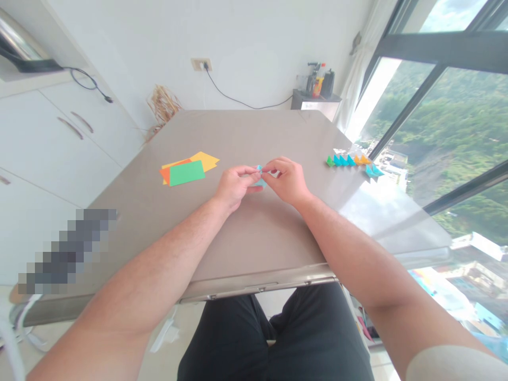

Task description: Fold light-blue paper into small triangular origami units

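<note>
Over the middle of the table, my left hand [237, 185] and my right hand [286, 179] meet at a small piece of light blue folded paper [260, 183]. Both hands are closed on it, thumbs and forefingers pinching near its top. Fingers cover much of the paper, so its exact shape is hidden. To the left lie loose sheets of paper: a green sheet [187, 173] on top, an orange sheet [164, 174] and yellow sheets [204, 159] beneath. Over on the right stands a row of small folded paper boats [343, 160] in green, blue and orange, with more blue ones in front.
The grey-brown table [254, 238] has its front edge just before my lap. A blurred-out dark object [71, 251] lies at its left end. Beyond the back right corner, a small cabinet [316, 100] holds bottles. Windows [448, 106] line the right side; white cupboards [51, 137] stand left.
</note>
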{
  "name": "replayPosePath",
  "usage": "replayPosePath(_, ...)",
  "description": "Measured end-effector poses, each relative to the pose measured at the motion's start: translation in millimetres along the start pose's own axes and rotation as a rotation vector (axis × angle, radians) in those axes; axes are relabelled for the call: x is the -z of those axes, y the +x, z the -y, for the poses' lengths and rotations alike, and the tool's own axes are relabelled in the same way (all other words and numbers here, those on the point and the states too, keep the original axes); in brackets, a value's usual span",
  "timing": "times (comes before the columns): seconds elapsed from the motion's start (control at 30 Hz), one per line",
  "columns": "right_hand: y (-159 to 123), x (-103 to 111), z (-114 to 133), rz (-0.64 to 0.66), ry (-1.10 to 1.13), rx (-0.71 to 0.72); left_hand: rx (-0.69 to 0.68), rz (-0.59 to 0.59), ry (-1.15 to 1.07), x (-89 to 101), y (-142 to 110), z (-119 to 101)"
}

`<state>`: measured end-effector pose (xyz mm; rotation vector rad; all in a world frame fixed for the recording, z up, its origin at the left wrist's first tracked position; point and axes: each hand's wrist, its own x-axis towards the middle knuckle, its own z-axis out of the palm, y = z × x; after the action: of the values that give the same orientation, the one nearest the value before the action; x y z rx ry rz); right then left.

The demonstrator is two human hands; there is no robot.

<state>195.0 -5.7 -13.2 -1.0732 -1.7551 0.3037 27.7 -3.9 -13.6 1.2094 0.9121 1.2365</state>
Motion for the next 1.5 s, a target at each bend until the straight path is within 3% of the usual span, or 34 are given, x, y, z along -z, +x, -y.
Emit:
replayPosePath(0.37,-0.9,0.3,1.5,0.012,-0.02,0.012,0.01,0.023,-0.005,-1.4,-0.7,-1.2)
replayPosePath(0.63,-0.7,1.4,2.2,0.046,-0.005,0.017,-0.122,-0.051,0.181,-4.5,-1.6,1.1)
replayPosePath(0.93,-1.6,1.4,2.3,0.056,0.022,0.029,-0.173,-0.086,0.284,-1.3,-1.1,3.6)
replayPosePath(1.27,0.3,1.4,2.9,0.023,-0.015,0.025,-0.213,-0.055,0.425,1.0,-2.0,2.2)
replayPosePath(1.5,1.2,0.7,2.5,-0.037,-0.026,-0.015,-0.397,-0.064,0.484,5.5,1.0,6.6)
